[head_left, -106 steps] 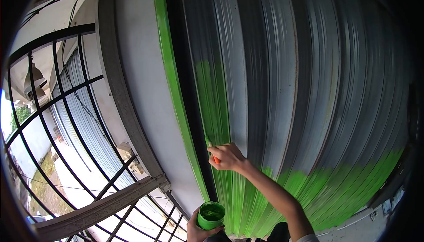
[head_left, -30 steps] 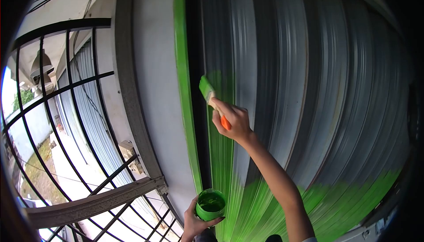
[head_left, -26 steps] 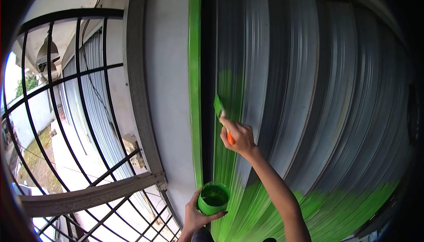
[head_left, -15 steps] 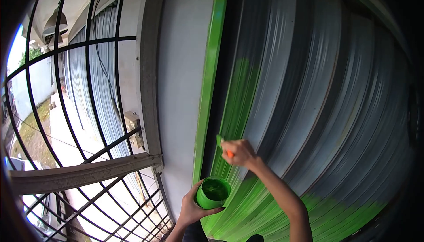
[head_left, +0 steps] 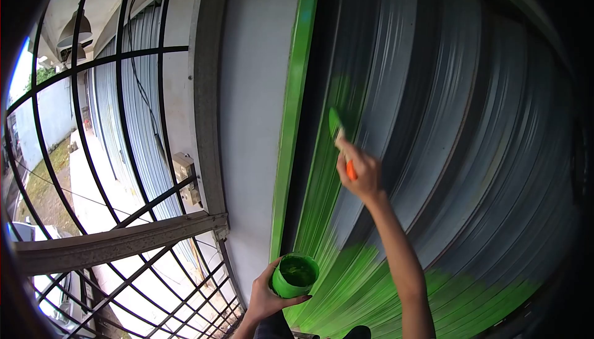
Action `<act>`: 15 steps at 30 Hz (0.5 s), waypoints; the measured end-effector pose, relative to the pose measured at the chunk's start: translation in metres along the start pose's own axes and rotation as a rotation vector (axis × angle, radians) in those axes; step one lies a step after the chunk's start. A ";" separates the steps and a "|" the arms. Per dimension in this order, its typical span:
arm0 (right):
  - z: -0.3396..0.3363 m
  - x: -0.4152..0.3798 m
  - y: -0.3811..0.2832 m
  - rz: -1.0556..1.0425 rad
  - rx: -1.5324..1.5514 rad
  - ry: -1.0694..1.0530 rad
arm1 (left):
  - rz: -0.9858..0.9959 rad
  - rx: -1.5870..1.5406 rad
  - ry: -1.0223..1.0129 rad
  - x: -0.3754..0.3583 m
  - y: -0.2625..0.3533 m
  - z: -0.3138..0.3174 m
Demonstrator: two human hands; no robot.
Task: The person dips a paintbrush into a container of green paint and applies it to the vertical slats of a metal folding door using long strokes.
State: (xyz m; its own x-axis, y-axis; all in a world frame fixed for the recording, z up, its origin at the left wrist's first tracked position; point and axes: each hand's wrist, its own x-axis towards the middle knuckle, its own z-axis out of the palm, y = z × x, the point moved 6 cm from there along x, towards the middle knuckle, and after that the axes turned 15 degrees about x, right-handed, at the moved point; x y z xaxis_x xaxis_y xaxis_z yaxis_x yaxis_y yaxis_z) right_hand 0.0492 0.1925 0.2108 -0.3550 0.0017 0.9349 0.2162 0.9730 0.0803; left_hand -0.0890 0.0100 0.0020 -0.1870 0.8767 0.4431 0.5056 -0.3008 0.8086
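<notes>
My right hand (head_left: 360,169) grips a paintbrush (head_left: 350,167) with an orange-tipped handle. Its green bristles press against the grey corrugated metal shutter (head_left: 427,122), on the panel closest to the green frame strip (head_left: 292,104). Wet green paint streaks that panel, and more green spreads over the shutter's lower part. Lower down, my left hand (head_left: 267,296) is wrapped round a green paint pot (head_left: 297,276), held with its mouth facing me. Dark green paint shows inside the pot.
A white wall strip (head_left: 253,104) borders the green frame on the left. Beyond it stands a black barred gate (head_left: 120,60) with a dull metal crossbar (head_left: 124,243) and a latch box (head_left: 185,178). My dark-clad legs and shoes show at the bottom edge.
My right hand has moved the paintbrush upward along the shutter panel and slightly right. The pot in my left hand has shifted slightly down and left.
</notes>
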 end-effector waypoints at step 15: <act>0.014 -0.081 0.056 0.928 0.712 0.570 | -0.121 -0.077 -0.063 -0.015 -0.019 0.007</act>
State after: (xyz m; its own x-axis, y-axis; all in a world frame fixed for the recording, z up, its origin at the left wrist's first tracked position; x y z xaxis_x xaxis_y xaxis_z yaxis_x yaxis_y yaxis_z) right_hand 0.0777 0.2502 0.1345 0.1377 0.8095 0.5707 -0.4181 0.5698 -0.7074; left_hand -0.0900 0.0054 -0.0230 -0.1884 0.9293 0.3177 0.4165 -0.2174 0.8828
